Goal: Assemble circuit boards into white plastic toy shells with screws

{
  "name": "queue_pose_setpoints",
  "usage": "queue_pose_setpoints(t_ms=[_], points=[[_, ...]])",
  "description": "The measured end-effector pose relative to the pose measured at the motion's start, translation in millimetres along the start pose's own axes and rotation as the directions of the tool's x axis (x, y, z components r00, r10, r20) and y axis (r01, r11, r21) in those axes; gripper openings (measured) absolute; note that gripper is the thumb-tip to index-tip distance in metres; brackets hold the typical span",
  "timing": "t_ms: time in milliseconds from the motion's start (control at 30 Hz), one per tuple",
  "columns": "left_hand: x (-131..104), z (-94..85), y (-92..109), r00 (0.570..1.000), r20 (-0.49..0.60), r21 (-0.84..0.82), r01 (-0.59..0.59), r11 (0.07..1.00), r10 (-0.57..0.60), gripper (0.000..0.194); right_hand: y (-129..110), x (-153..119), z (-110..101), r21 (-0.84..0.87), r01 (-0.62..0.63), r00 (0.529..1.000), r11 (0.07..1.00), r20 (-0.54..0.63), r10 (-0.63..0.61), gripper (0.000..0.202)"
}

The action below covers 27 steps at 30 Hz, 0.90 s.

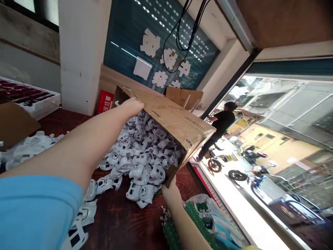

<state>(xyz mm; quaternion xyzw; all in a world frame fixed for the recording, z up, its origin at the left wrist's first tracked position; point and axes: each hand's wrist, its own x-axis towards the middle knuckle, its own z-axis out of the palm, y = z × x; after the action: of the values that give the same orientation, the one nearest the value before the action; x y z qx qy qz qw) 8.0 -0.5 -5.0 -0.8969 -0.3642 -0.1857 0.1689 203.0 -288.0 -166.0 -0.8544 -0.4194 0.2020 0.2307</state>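
White plastic shells are already spilling onto the table at near left, loads are still sitting inside the tipped cardboard box, and the left hand's totally gripping its far rim, the right hand its near flap.

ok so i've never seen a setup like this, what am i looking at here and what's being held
There is no machine here, just a person's bare left hand and bare right hand. The single, tilted picture comes from a camera worn on that person's head. The left hand holds the upper edge of a large brown cardboard box, whose opening faces the camera; the right hand holds it low down at the opening. Small white plastic shells with cut-out holes fill the opening and spread onto the dark reddish-brown wooden table. Some green board-like pieces lie at the lower right.
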Motion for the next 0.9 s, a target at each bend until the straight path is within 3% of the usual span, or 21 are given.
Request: queue_pose_setpoints(t_ms=[133,233,433,600,900], points=[[-11.3,-3.4,8.4,0.996,0.06,0.099,-0.071,0.993,0.065,0.028,5.0,-0.3,2.5,-0.009,0.003,1.0,1.0,-0.008,-0.003,0.047],[-20.3,-18.6,19.0,0.989,0.107,0.162,-0.119,0.98,0.102,0.027,9.5,-1.0,3.8,-0.018,-0.006,1.0,1.0,-0.006,0.006,0.035],[-37.8,-64.5,43.3,0.955,0.218,0.248,-0.251,0.936,0.199,0.025,29.3,5.7,3.5,0.005,-0.032,0.999,0.999,0.024,0.032,0.031],[-56.3,-96.0,52.5,0.927,0.284,0.31,-0.33,0.892,0.245,0.021,54.2,15.2,-9.6,0.059,0.025,0.995,0.998,0.097,-0.031,0.029],[-100.0,-138.1,64.7,0.912,0.355,0.326,-0.327,0.887,0.205,0.027,67.9,40.3,-26.3,0.115,0.126,0.971,0.985,0.188,-0.146,0.027]])
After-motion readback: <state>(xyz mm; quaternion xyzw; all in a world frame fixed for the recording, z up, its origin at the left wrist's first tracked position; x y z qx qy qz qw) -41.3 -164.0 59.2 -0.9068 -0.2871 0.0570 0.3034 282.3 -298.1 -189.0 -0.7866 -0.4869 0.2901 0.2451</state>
